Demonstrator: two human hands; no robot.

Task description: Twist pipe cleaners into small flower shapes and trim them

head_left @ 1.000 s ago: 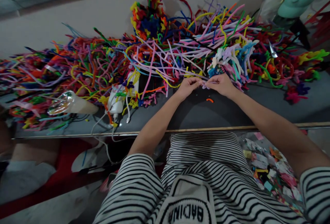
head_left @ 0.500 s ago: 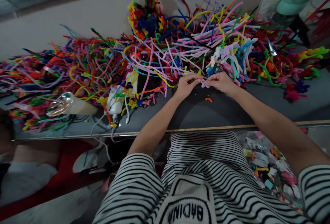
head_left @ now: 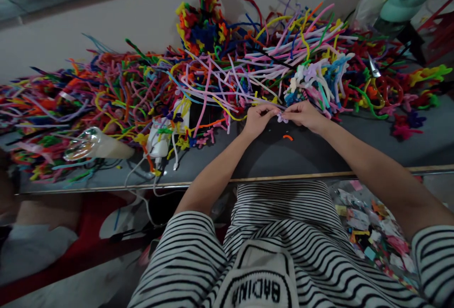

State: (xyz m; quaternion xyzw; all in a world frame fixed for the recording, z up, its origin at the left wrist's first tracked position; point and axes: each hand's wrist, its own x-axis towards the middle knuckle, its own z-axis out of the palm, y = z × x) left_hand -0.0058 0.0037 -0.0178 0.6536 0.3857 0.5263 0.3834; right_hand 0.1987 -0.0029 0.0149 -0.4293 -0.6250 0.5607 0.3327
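Observation:
Between my two hands is a small lilac pipe cleaner (head_left: pixel 282 118) bent into looped, petal-like shapes. The fingertips of my left hand (head_left: pixel 260 118) pinch its left side. My right hand (head_left: pixel 305 116) grips it from the right, thumb and forefinger pressed together. Both hands are just above the dark table (head_left: pixel 269 159), and the fingers partly cover the piece. Right behind them sits a bunch of white, lilac and blue pipe-cleaner pieces (head_left: pixel 317 81). A short orange scrap (head_left: pixel 288 137) lies on the table below my right hand.
A long heap of coloured pipe cleaners (head_left: pixel 120 85) fills the table's back and left. Scissors (head_left: pixel 376 85) lie at right. A plastic drink cup (head_left: pixel 109 146) rests on its side near a white power strip (head_left: pixel 159 137) with cables. Another person's leg (head_left: pixel 46 218) shows at lower left.
Both hands stay in nearly the same place, still pinching the lilac pipe cleaner, with only a slight shift of the fingers. The rest of the table looks unchanged.

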